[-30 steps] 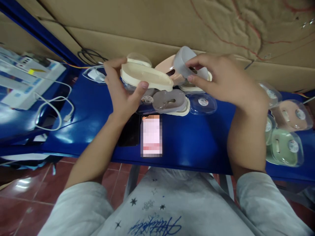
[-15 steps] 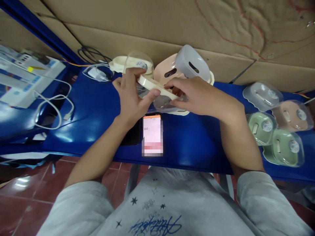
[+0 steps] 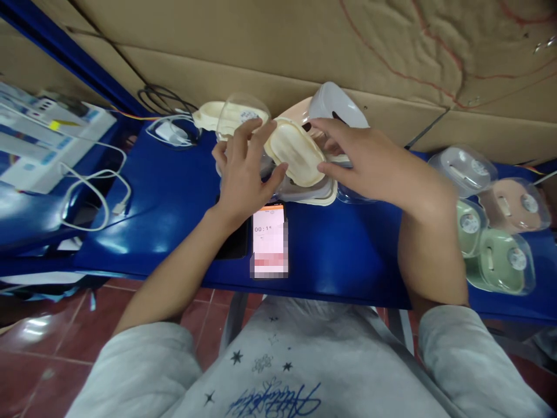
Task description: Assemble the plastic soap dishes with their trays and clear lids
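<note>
A shallow cream plastic tray (image 3: 297, 152) with a scalloped edge is held tilted between my hands, its hollow side facing me. My left hand (image 3: 244, 171) has its fingertips and thumb at the tray's left edge. At the opposite edge my right hand (image 3: 365, 154) grips with its thumb and bent fingers. Behind the tray lean a peach slotted cover (image 3: 296, 109) and a grey slotted cover (image 3: 337, 101), both partly hidden. Beneath it, a grey cover on a cream base (image 3: 324, 200) shows only in part. A clear domed lid (image 3: 243, 104) with a label stands by my left fingers.
Another cream piece (image 3: 204, 116) lies at the back. A lit phone (image 3: 270, 244) and a black flat object (image 3: 232, 244) lie near the front edge of the blue table (image 3: 348, 249). Several lidded boxes (image 3: 507, 261) stand at right. A power strip (image 3: 56, 151) and white cables are at left.
My right hand has let go of the grey cover, now leaning at the back, and moved left to the cream tray. The tray has turned between both hands, its hollow side now towards me.
</note>
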Demonstrator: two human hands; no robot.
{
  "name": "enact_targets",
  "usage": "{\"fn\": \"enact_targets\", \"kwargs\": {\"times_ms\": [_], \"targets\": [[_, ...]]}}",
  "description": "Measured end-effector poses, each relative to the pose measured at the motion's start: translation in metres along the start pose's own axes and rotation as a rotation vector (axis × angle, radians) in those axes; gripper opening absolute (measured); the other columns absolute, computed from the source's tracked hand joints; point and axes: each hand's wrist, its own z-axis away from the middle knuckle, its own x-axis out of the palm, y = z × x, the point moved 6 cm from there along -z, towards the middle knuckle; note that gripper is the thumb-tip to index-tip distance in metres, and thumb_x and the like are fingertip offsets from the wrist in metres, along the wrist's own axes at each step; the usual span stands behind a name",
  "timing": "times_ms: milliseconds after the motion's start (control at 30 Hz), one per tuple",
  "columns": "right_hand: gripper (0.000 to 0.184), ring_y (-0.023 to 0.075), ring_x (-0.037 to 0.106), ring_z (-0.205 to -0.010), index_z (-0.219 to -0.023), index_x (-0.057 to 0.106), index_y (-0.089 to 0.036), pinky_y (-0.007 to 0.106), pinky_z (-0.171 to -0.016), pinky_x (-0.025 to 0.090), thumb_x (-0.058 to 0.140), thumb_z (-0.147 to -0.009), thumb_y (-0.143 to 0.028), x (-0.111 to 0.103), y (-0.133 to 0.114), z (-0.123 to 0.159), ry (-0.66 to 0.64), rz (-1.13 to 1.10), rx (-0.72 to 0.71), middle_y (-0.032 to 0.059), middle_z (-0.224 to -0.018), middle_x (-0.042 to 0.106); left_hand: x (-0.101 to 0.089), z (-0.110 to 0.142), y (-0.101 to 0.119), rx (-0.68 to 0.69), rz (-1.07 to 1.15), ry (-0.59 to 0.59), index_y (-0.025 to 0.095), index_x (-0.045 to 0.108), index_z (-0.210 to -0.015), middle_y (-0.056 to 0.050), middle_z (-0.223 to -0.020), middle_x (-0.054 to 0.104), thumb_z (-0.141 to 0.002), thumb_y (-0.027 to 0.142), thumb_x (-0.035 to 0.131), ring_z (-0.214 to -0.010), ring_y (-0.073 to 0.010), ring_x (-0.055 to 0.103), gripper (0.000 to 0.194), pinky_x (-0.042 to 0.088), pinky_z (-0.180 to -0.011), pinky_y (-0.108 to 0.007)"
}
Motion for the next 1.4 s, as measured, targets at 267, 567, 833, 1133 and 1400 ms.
{"fn": "enact_targets", "kwargs": {"times_ms": [267, 567, 833, 1133, 1400], "targets": [[0.062, 0.0345, 0.072, -0.130, -0.165, 0.050, -0.031, 0.058, -0.115, 0.059, 0.054, -0.108, -0.054, -0.062, 0.016, 0.073, 0.137, 0.068, 0.102, 0.0063, -0.149, 0.071, -0.001, -0.001, -0.003, -0.007, -0.029, 0.011, 0.032, 0.059, -0.147, -0.010, -0.163, 0.055, -0.106, 0.061, 0.055, -0.151, -0.0363, 0.050, 0.050, 0.030, -0.122, -0.058], [0.039, 0.0324, 0.076, -0.125, -0.147, 0.066, -0.034, 0.054, -0.111, 0.062, 0.053, -0.111, -0.041, 0.007, 0.047, 0.161, 0.041, 0.012, 0.181, 0.0079, -0.141, 0.076, -0.005, -0.013, -0.041, 0.047, -0.053, -0.013, 0.031, 0.054, -0.148, -0.004, -0.167, 0.046, -0.104, 0.075, 0.053, -0.144, -0.0333, 0.048, 0.062, 0.019, -0.125, -0.059], [0.035, 0.0365, 0.073, -0.131, -0.136, 0.071, -0.045, 0.060, -0.116, 0.055, 0.066, -0.102, -0.039, 0.010, 0.086, 0.235, 0.435, 0.211, 0.356, 0.0074, -0.143, 0.074, -0.018, 0.007, -0.074, -0.064, 0.067, 0.100, 0.032, 0.051, -0.142, -0.002, -0.158, 0.047, -0.099, 0.085, 0.051, -0.148, -0.0362, 0.039, 0.068, 0.016, -0.122, -0.060], [0.057, 0.0465, 0.061, -0.145, -0.154, 0.060, -0.040, 0.069, -0.114, 0.051, 0.069, -0.099, -0.049, 0.051, 0.110, 0.277, 0.483, 0.385, 0.622, 0.0159, -0.157, 0.064, -0.023, 0.000, -0.084, -0.098, -0.036, 0.241, 0.024, 0.051, -0.130, -0.001, -0.148, 0.043, -0.100, 0.094, 0.027, -0.142, -0.0235, 0.039, 0.080, 0.027, -0.120, -0.051], [0.043, 0.0421, 0.066, -0.137, -0.142, 0.062, -0.032, 0.069, -0.114, 0.051, 0.073, -0.102, -0.042, 0.069, 0.065, 0.249, 0.465, 0.307, 0.394, 0.0139, -0.144, 0.068, -0.021, 0.004, -0.073, -0.055, 0.010, 0.212, 0.026, 0.064, -0.119, -0.001, -0.143, 0.058, -0.100, 0.088, 0.042, -0.135, -0.0287, 0.048, 0.069, 0.024, -0.122, -0.060]]}}
